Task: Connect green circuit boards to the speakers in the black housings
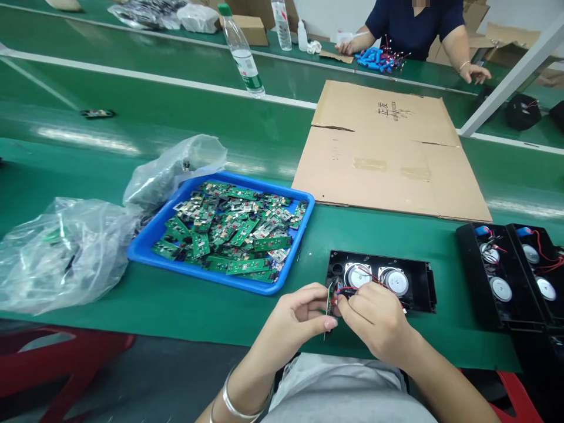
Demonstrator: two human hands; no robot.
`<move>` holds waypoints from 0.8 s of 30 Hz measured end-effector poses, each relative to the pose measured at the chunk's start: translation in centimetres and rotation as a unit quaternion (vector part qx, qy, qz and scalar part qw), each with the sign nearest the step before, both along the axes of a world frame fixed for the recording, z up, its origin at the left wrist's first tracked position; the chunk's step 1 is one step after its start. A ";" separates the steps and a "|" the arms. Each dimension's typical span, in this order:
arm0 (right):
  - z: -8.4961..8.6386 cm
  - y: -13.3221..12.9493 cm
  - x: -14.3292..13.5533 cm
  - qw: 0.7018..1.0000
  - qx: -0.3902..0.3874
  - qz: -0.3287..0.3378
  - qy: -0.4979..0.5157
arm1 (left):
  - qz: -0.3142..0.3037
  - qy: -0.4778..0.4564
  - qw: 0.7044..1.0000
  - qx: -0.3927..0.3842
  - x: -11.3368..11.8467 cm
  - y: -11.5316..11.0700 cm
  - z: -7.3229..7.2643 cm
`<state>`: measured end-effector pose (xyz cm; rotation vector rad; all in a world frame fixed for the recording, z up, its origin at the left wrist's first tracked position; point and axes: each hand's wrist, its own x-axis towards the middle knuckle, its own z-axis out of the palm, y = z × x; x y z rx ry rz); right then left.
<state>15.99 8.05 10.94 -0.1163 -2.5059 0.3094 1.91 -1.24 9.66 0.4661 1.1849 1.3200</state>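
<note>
My left hand (304, 314) pinches a small green circuit board (329, 298), held on edge between thumb and fingers. Closed against the board's right face, my right hand (374, 317) grips red and black wires (350, 289) close to where they meet it; the fingertips partly hide the wire ends. Just beyond both hands lies an open black speaker housing (414, 276) with two round silver speakers (396, 282) in it. To the left, a blue tray (282, 282) holds many loose green circuit boards (242, 235).
Clear plastic bags (66, 252) lie left of the tray. A flattened cardboard box (388, 153) covers the bench behind the housing. More black speaker housings (480, 294) stand at the right. A water bottle (242, 53) stands farther back. Across the bench, a person (409, 29) sits by blue wired parts (381, 59).
</note>
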 end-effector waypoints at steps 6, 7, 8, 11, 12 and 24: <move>-0.6 0.2 -0.2 1.000 -0.009 0.018 0.012 | -0.011 0.014 1.000 0.017 0.0 0.0 0.0; -0.7 0.2 -0.3 1.000 -0.010 0.016 0.015 | -0.006 0.010 1.000 0.016 0.0 0.1 0.0; -0.8 0.2 -0.4 1.000 -0.010 0.014 0.015 | -0.001 0.003 1.000 0.015 0.0 0.2 -0.2; -0.5 0.6 -0.6 1.000 -0.023 0.013 -0.003 | 0.004 -0.054 0.998 0.013 0.1 0.3 -0.8; -0.3 0.9 -0.4 0.999 -0.036 0.014 -0.015 | 0.004 -0.074 0.997 0.014 0.2 0.3 -0.9; -0.1 4.7 7.8 0.934 -0.126 -0.102 -0.318 | -0.030 -0.021 0.998 -0.051 1.6 0.4 -0.3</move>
